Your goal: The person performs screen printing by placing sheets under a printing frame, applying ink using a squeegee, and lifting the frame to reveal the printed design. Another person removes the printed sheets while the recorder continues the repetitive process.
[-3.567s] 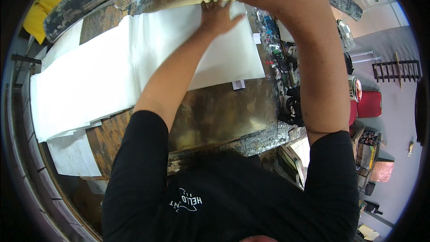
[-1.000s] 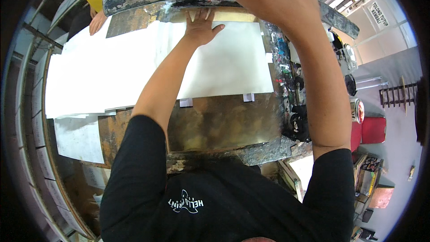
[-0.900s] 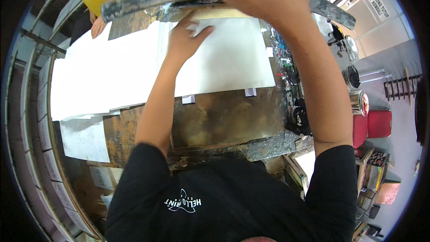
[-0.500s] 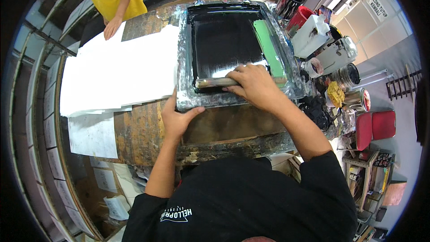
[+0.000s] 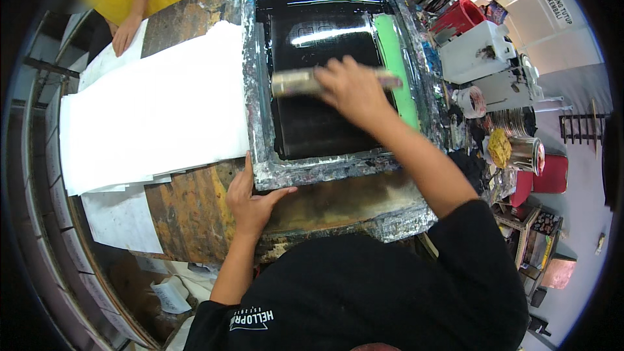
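Flanking the frame (image 5: 325,169) are sheets (image 5: 156,110) and jugs (image 5: 474,58), right grip (image 5: 356,94) clasping squeegee (image 5: 294,82), left grip (image 5: 251,208) splayed at one corner (image 5: 264,179).

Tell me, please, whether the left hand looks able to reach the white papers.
Probably yes: the left hand is at the near left corner of the frame, beside the white papers, with nothing visible between them.

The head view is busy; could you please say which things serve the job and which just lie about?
In use: squeegee in right hand; screen frame at left hand; probably paper stack.
Apparently lying about: red bucket, white jug, red chair.
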`<act>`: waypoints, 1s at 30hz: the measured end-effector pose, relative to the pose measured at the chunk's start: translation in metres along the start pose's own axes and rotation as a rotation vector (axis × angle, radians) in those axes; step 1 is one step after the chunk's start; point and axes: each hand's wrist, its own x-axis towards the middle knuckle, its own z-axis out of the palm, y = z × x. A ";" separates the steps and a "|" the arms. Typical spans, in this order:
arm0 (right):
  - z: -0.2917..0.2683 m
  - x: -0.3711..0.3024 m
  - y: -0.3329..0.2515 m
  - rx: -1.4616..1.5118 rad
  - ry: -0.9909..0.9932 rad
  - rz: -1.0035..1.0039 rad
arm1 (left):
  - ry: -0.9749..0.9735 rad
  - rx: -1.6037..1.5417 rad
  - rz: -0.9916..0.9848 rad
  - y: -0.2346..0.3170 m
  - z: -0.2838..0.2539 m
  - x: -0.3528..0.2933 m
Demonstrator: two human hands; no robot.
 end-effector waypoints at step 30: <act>-0.210 -0.006 -0.072 -0.010 0.101 -0.038 | 0.317 -0.809 -0.061 0.090 -0.045 0.060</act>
